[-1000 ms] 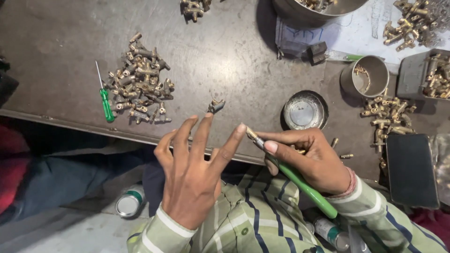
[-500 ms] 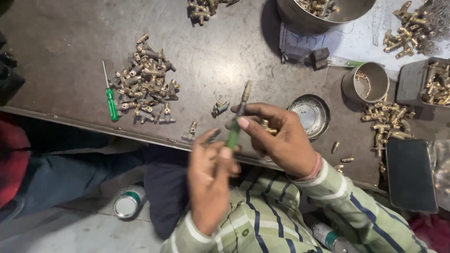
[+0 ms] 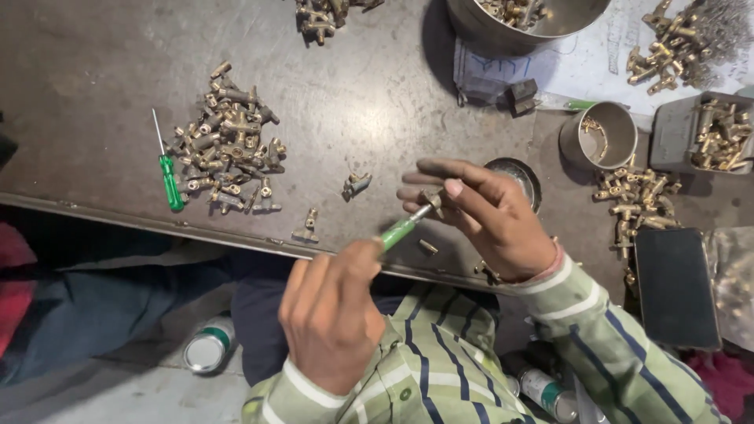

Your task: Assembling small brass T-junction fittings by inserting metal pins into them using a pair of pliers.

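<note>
Holding green screwdriver (image 3: 399, 232) in left hand (image 3: 330, 314) grip | right hand (image 3: 483, 216) pinching brass fitting (image 3: 431, 199) at tip

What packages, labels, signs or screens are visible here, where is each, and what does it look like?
Dark phone: flat black rectangle at the table's right edge, screen blank.
Printed sheet: white with blue marks, top right under the metal bowl.
Can: silver and green, on the floor lower left.
Second can: silver with green label, beside the striped sleeve.
</note>
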